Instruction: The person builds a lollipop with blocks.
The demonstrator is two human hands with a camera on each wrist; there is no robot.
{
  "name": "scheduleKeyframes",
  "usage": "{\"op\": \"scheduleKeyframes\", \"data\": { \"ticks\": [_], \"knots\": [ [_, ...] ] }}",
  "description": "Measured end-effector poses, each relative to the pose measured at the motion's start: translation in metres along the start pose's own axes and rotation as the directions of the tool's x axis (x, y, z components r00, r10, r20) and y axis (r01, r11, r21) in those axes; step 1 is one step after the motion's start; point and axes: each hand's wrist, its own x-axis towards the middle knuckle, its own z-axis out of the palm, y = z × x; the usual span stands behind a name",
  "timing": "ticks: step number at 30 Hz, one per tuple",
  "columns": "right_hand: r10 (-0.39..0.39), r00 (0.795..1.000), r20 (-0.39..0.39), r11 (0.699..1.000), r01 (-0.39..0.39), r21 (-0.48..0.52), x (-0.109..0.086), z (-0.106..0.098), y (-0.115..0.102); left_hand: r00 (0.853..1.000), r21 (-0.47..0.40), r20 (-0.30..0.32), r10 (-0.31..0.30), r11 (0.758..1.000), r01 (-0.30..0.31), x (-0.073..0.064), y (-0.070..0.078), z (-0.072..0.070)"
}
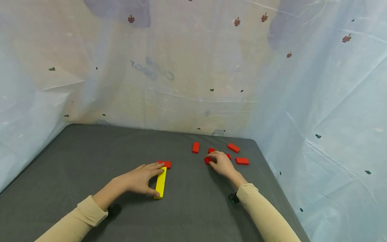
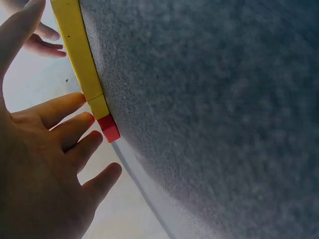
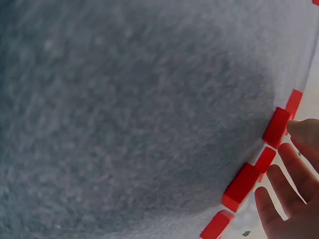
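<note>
My left hand [image 1: 139, 179] spans a row of yellow blocks [image 1: 161, 184] on the grey table, thumb at the near end and fingertips by the far end. A seam shows in the yellow row [image 2: 77, 45] in the left wrist view. Across its far end lies a red block [image 1: 168, 164], close to the left fingertips. The right hand [image 1: 223, 164] reaches over a cluster of red blocks, its thumb and index finger beside the nearest red block [image 1: 207, 160]. In the right wrist view the thumb is next to a red block [image 3: 275, 128]; a firm hold does not show.
Loose red blocks lie around the right hand: one at the left [image 1: 196, 148], one at the back [image 1: 233, 148] and one to the right [image 1: 242, 161], with others partly hidden. A pale patterned sheet [image 1: 181, 67] hangs behind and beside the grey table [image 1: 105, 148].
</note>
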Motion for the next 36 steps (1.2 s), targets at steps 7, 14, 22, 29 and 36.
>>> {"op": "scheduleKeyframes", "data": {
  "ticks": [7,14,22,29,36],
  "knots": [
    [0.038,0.999,0.028,0.998,-0.037,-0.046,0.002,0.003,0.002,1.000,-0.006,0.009,-0.010,1.000,0.010,-0.001,-0.001,0.000],
    [0.035,0.999,0.006,0.998,-0.034,-0.050,0.000,0.004,0.004,1.000,-0.021,0.004,-0.001,1.000,0.001,-0.001,0.003,-0.001],
    [0.025,0.999,-0.024,0.999,-0.026,-0.045,0.002,0.007,0.005,1.000,-0.028,0.011,-0.012,1.000,0.012,0.000,0.002,-0.003],
    [0.012,0.998,-0.062,1.000,-0.011,0.022,0.006,0.012,-0.007,0.999,-0.042,0.016,-0.032,0.999,0.033,0.002,0.000,-0.001],
    [-0.044,0.994,-0.100,0.993,0.054,0.103,0.017,0.018,-0.030,0.999,-0.060,-0.005,-0.038,0.998,0.037,0.002,-0.002,0.002]
  ]
}}
